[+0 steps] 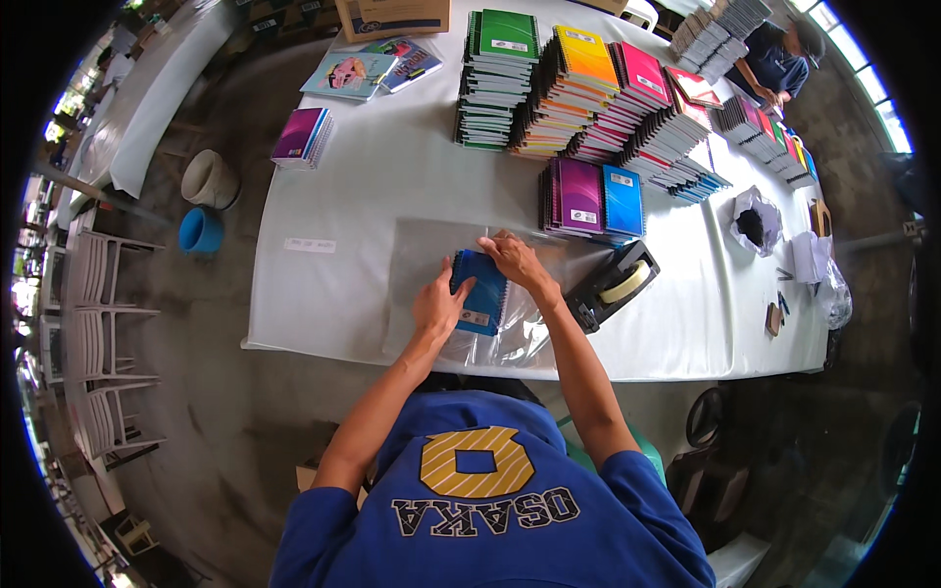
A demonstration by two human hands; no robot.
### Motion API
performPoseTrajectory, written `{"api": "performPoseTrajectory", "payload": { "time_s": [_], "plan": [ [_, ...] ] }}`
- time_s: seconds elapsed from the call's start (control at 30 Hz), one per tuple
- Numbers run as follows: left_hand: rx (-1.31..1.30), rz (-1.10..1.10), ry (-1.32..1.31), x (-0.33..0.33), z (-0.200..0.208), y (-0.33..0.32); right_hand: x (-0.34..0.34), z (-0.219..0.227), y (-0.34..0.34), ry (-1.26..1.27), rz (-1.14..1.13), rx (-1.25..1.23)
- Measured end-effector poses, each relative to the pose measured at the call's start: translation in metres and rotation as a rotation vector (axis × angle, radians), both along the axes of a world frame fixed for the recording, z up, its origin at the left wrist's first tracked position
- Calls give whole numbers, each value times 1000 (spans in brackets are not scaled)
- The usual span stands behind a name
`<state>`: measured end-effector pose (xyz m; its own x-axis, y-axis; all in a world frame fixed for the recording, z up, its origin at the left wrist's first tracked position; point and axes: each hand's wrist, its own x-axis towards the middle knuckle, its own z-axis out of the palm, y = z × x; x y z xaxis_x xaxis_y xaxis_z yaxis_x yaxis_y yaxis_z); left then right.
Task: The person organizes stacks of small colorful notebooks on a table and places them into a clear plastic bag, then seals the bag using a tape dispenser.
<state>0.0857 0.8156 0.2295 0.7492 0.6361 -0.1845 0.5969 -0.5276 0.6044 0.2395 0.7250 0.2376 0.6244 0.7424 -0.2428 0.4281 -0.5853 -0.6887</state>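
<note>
A blue spiral notebook lies near the table's front edge, on transparent plastic bags. My left hand grips its left side, with the thumb over the cover and the other fingers along the edge. At its upper right corner, my right hand is closed on the notebook; whether plastic is also between those fingers, I cannot tell. A black tape dispenser with a roll of tape sits just right of my right forearm. Beyond it are short stacks of purple notebooks and blue notebooks.
Tall stacks of green, yellow and pink notebooks stand at the back. A small purple stack and picture books lie far left. A plastic bag lies right. A person works at the far right.
</note>
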Motion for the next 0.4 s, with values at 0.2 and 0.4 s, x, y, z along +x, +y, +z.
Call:
{"api": "performPoseTrajectory", "payload": {
  "time_s": [0.2, 0.4],
  "plan": [
    [-136, 54, -29, 0, -4, 2, -20, 1, -13, -645, -20, 197],
    [26, -49, -91, 0, -17, -2, -43, -17, -62, -583, 200, 382]
  ]
}}
